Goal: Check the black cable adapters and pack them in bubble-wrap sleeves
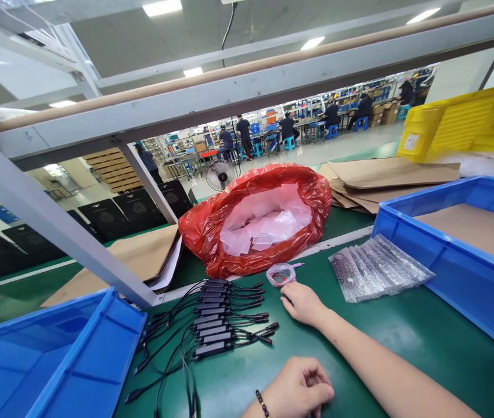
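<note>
My right hand [302, 303] reaches forward over the green table, its fingertips at the near edge of a small round translucent dish [280, 274] with red bits inside. Its fingers are slightly apart and nothing shows between them. A thin pinkish stick [298, 265] lies at the dish's edge. Closer to me, my left hand [301, 388], with a beaded bracelet at the wrist, is loosely curled, and I see nothing in it. To its left lies a row of several black cable adapters [212, 320] with short leads.
An open red plastic bag [198, 232] with a white lining stands behind the dish. Flat bubble-wrap pouches [371, 270] lie beside a blue bin [455, 249] at right; another blue bin [72, 360] is at left. Cardboard sheets [386, 174] and a yellow crate [421, 125] sit behind.
</note>
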{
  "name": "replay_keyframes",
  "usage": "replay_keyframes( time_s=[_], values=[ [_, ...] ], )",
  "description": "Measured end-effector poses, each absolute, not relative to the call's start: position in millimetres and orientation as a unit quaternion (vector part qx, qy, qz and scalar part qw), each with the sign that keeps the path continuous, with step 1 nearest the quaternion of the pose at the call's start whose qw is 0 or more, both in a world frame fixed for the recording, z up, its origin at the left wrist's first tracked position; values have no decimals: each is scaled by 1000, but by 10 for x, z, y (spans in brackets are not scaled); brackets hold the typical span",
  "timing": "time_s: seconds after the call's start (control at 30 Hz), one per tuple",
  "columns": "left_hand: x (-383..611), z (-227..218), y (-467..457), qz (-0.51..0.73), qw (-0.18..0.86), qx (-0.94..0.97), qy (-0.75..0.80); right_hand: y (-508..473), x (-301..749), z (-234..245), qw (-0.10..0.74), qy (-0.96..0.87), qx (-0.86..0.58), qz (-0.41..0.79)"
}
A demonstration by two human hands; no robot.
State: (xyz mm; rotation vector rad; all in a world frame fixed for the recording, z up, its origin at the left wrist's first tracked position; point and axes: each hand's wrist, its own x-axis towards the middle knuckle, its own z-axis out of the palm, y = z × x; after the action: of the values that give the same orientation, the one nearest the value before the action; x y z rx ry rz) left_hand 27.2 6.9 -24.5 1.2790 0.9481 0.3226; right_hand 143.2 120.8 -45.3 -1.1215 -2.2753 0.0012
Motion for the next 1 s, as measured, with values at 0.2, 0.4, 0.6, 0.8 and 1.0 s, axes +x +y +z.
replay_keyframes(
  time_s=[0.2,0.4,0.6,0.8,1.0],
  values=[
    [272,-226,62,138,685,574,426,1266,1501,-491,304,-846,-437,-1],
    [276,-226,68,145,683,579,421,1011,1381,-375,329,-854,-403,10],
    [225,-231,34,125,675,610,397,688,1187,-298,353,-874,-329,55],
    [126,-165,12,27,648,703,292,636,1024,-281,296,-910,-286,59],
    [134,-236,58,-47,699,689,186,673,692,-25,162,-942,-277,94]
  ],
)
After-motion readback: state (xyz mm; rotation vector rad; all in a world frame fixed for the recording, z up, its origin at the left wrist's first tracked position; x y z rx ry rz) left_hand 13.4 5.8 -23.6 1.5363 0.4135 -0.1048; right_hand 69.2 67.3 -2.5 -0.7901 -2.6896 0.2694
